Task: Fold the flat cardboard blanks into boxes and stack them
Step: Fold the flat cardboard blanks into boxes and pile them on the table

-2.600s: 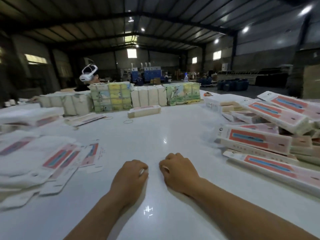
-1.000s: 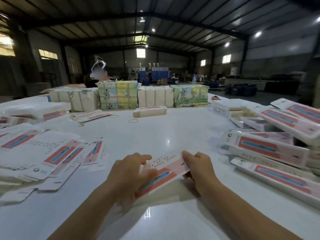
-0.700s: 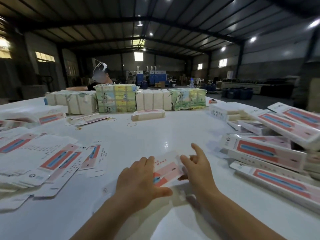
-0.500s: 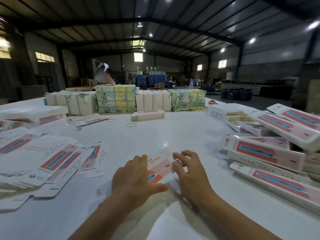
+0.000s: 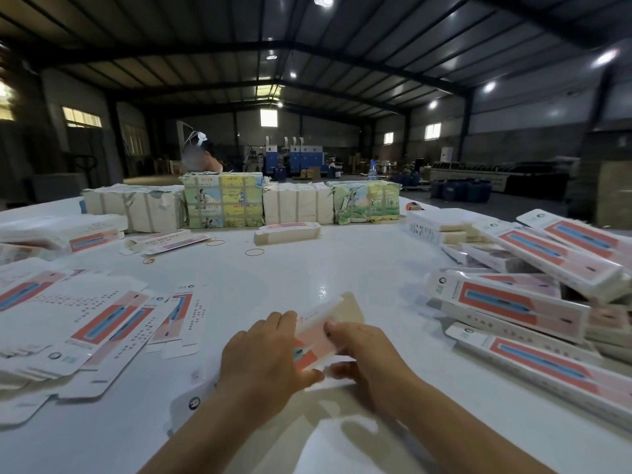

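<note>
A white cardboard blank (image 5: 319, 331) with red, pink and blue print is held low over the white table (image 5: 307, 268), partly folded, its brown inner flap raised at the far end. My left hand (image 5: 263, 357) grips its left side, thumb curled underneath. My right hand (image 5: 362, 357) grips its right side, fingers curled over the edge. Much of the blank is hidden behind both hands. Flat blanks (image 5: 85, 319) lie spread on the left. Folded boxes (image 5: 519, 302) are piled on the right.
Wrapped bundles (image 5: 222, 200) stand in a row across the far side, with one folded box (image 5: 287, 232) and rubber bands (image 5: 254, 252) in front of them. A person (image 5: 201, 159) sits behind the bundles. More boxes (image 5: 441, 225) sit at the far right.
From resting empty on the table, my hands took up a blank. It has since been drawn closer and folded further, and both hands have closed in around it.
</note>
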Available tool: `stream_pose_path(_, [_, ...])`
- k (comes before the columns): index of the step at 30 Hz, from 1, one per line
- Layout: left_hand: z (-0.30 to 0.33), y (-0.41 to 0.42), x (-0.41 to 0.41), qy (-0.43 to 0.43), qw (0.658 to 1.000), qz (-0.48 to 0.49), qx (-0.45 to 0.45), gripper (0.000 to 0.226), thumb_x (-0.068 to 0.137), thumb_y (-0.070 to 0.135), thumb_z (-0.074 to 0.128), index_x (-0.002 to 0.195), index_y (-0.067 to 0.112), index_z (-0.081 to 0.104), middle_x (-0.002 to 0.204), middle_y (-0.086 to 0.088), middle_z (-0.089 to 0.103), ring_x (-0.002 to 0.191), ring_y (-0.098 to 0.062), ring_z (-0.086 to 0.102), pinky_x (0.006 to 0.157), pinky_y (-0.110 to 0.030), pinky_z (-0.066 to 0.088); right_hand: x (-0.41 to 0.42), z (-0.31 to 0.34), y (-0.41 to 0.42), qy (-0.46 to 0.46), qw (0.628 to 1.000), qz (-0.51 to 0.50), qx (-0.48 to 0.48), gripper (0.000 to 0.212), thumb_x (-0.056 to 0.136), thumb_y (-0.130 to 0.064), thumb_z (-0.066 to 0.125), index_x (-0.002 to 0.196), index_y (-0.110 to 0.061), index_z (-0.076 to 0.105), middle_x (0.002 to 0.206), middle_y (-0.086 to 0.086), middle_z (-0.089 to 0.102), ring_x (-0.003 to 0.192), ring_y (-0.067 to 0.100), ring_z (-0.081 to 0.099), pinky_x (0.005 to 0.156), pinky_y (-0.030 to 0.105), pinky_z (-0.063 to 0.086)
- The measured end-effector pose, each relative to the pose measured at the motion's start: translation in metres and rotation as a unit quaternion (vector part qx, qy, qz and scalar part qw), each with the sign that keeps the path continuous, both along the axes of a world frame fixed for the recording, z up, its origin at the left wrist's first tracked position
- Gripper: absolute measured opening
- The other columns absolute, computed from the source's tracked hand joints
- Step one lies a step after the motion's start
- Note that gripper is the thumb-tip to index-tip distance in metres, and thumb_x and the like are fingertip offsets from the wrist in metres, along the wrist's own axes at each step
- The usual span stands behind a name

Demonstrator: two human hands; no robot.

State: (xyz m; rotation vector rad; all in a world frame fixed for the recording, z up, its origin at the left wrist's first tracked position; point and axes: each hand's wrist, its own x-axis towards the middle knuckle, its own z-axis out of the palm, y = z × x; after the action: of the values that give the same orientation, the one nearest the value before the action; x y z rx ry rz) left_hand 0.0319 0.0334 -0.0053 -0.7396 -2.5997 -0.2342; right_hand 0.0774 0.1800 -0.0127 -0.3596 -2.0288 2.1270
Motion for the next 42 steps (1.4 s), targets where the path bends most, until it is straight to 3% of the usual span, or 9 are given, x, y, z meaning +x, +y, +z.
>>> stream_pose_path(7, [0.007,-0.008,-0.004,-0.016,0.999,-0.017,0.044,0.053,0.070,0.075,0.056,0.100,0.039,0.032,0.104,0.019,0.059,0.069,-0.010,0.052,0.055,-0.016,0.034,0.012,0.006,-0.004,0.075,0.994,0.032,0.068,0.014,0.091,-0.034,0.058,0.087,-0.037,0.071,0.093,0.001,0.070,0.075,0.013,0.065,0.057,0.022,0.052])
stream_pose_path(10, [0.006,-0.010,-0.007,-0.058,0.994,-0.037,0.088,0.053,0.068,0.078,0.055,0.100,0.041,0.033,0.104,0.021,0.056,0.070,-0.007,0.053,0.057,-0.015,0.038,0.011,0.004,-0.002,0.151,0.974,-0.088,0.141,0.022,0.089,-0.029,0.063,0.102,-0.046,0.059,0.104,-0.010,0.061,0.078,0.011,0.062,0.057,0.017,0.051])
stream_pose_path(14, [0.004,-0.015,-0.012,-0.093,0.990,-0.025,0.099,0.055,0.066,0.080,0.053,0.102,0.043,0.036,0.107,0.022,0.055,0.071,-0.007,0.052,0.056,-0.015,0.037,0.010,0.000,0.001,0.199,0.923,-0.218,0.248,0.031,0.088,-0.018,0.066,0.117,-0.026,0.058,0.099,-0.013,0.050,0.079,0.005,0.053,0.068,0.008,0.044])
stream_pose_path(17, [0.003,-0.016,-0.012,-0.107,0.990,-0.022,0.093,0.053,0.066,0.079,0.054,0.099,0.045,0.031,0.103,0.022,0.053,0.063,-0.007,0.050,0.052,-0.012,0.030,0.009,-0.004,-0.005,0.191,0.939,-0.174,0.224,0.023,0.089,-0.014,0.064,0.111,-0.016,0.067,0.093,-0.005,0.056,0.077,0.001,0.054,0.068,0.007,0.042])
stream_pose_path(20, [0.003,-0.013,-0.010,-0.107,0.992,-0.033,0.063,0.053,0.066,0.079,0.055,0.097,0.042,0.032,0.092,0.022,0.046,0.064,-0.005,0.050,0.054,-0.014,0.034,0.009,-0.004,-0.010,0.189,0.948,-0.128,0.220,0.014,0.089,-0.016,0.063,0.091,-0.027,0.071,0.090,-0.007,0.062,0.079,0.002,0.059,0.069,0.014,0.048])
stream_pose_path(24, [0.000,-0.013,-0.010,-0.108,0.993,-0.034,0.031,0.056,0.068,0.076,0.056,0.107,0.039,0.040,0.105,0.017,0.056,0.074,-0.007,0.054,0.060,-0.017,0.042,0.009,-0.006,-0.009,0.170,0.949,-0.121,0.235,0.028,0.089,-0.011,0.062,0.073,-0.034,0.067,0.075,-0.008,0.067,0.069,0.008,0.060,0.062,0.018,0.048])
stream_pose_path(30, [0.000,-0.014,-0.008,-0.101,0.994,-0.050,-0.018,0.063,0.069,0.076,0.057,0.115,0.036,0.041,0.114,0.016,0.057,0.086,-0.008,0.059,0.077,-0.021,0.049,0.009,-0.007,-0.007,0.106,0.963,-0.059,0.241,0.048,0.096,-0.023,0.053,0.135,-0.041,0.031,0.091,-0.001,0.064,0.086,0.010,0.063,0.076,0.016,0.052])
stream_pose_path(35, [0.002,-0.013,-0.004,-0.103,0.993,-0.052,-0.027,0.062,0.069,0.076,0.057,0.115,0.038,0.040,0.113,0.017,0.056,0.084,-0.008,0.059,0.071,-0.016,0.046,0.012,-0.006,-0.008,0.115,0.962,-0.089,0.231,0.011,0.096,-0.018,0.054,0.103,-0.018,0.062,0.094,-0.001,0.066,0.089,0.014,0.065,0.072,0.017,0.053])
stream_pose_path(42, [0.002,-0.012,-0.002,-0.108,0.992,-0.054,-0.032,0.060,0.072,0.073,0.056,0.116,0.036,0.040,0.115,0.015,0.056,0.086,-0.008,0.060,0.079,-0.021,0.050,0.010,-0.007,-0.011,0.093,0.966,-0.080,0.229,0.017,0.098,-0.015,0.048,0.101,-0.016,0.065,0.098,0.002,0.066,0.090,0.011,0.064,0.070,0.015,0.050])
